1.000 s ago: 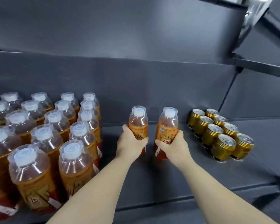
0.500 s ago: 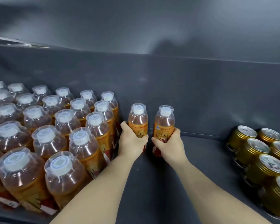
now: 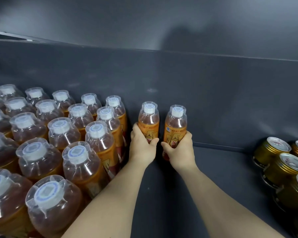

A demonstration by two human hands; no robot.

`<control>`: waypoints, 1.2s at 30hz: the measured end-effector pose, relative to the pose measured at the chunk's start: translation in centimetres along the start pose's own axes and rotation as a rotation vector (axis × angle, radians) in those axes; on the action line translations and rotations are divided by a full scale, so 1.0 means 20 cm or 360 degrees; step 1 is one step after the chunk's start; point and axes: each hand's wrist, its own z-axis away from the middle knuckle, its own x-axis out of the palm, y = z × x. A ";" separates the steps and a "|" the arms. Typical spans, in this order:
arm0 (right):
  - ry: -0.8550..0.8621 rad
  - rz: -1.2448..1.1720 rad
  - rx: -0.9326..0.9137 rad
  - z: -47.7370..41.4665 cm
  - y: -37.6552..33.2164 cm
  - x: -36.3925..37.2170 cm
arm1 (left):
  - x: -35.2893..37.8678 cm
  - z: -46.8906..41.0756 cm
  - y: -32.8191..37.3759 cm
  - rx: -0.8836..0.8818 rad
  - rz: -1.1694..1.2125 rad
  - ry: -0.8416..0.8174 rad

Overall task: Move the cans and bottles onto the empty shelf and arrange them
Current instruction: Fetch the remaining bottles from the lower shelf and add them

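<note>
My left hand grips an orange drink bottle with a white cap, upright near the shelf's back wall. My right hand grips a second, matching bottle just to its right. Both bottles stand close together, a small gap right of the packed rows of several identical bottles that fill the left side. Several gold cans stand in a cluster at the right edge. Whether the two held bottles touch the dark grey shelf floor is hidden by my hands.
A dark grey back wall rises right behind the held bottles. The underside of an upper shelf spans the top of the view. Bare shelf floor lies between the held bottles and the cans.
Both hands have carried their bottles leftward and back, close to the rows of bottles. The view has shifted left, so more bottles show and the cans sit at the right edge.
</note>
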 end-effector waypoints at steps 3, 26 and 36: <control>0.0027 0.0075 -0.0027 -0.02 0.00 0.01 | 0.01 -0.03 -0.02 -0.0001 0.0013 0.0002; 0.0102 0.0325 0.0076 -0.06 -0.02 0.07 | 0.04 -0.09 -0.07 0.0009 0.0037 -0.0056; -0.0045 0.0328 0.0186 0.01 -0.07 -0.07 | 0.00 -0.01 0.02 -0.0134 0.0006 0.0006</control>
